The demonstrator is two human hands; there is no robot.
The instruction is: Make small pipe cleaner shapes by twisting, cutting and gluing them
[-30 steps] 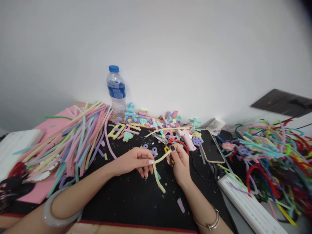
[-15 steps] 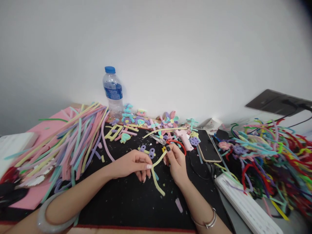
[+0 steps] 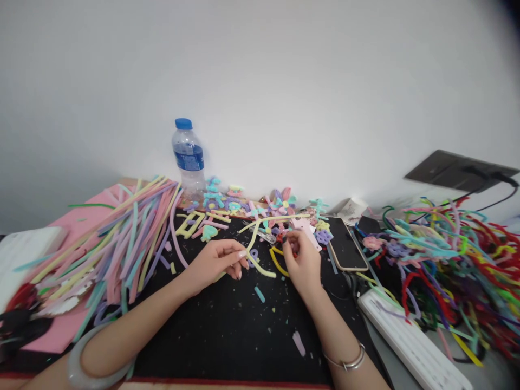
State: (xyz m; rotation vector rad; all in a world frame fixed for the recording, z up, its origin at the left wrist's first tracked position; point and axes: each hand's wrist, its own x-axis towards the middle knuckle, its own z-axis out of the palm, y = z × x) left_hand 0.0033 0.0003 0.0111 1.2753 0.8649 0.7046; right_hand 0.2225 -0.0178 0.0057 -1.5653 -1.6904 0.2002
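Note:
My left hand [image 3: 223, 261] is closed, with thumb and index finger pinching a pale yellow pipe cleaner [image 3: 263, 269] at its bend. One arm of the pipe cleaner points up and the other slants down to the right. My right hand [image 3: 301, 262] is curled over a pair of pliers with silver jaws [image 3: 267, 236] and a yellow handle [image 3: 279, 264]; its palm hides most of the grip. Behind the pinched piece, a small purple looped shape [image 3: 253, 257] lies on the black mat [image 3: 227, 336].
Pastel pipe cleaners [image 3: 138, 238] heap at left, and a bright tangle [image 3: 455, 260] lies at right. A water bottle [image 3: 189, 157] stands by the wall. Finished shapes [image 3: 284, 200], a pink glue gun [image 3: 309, 230], a phone [image 3: 347, 244] and a power strip [image 3: 410, 338] are also around.
My right hand has let go of the yellow pipe cleaner and closed over the pliers, whose yellow handle has shifted. The pipe cleaner has moved up, still in my left hand.

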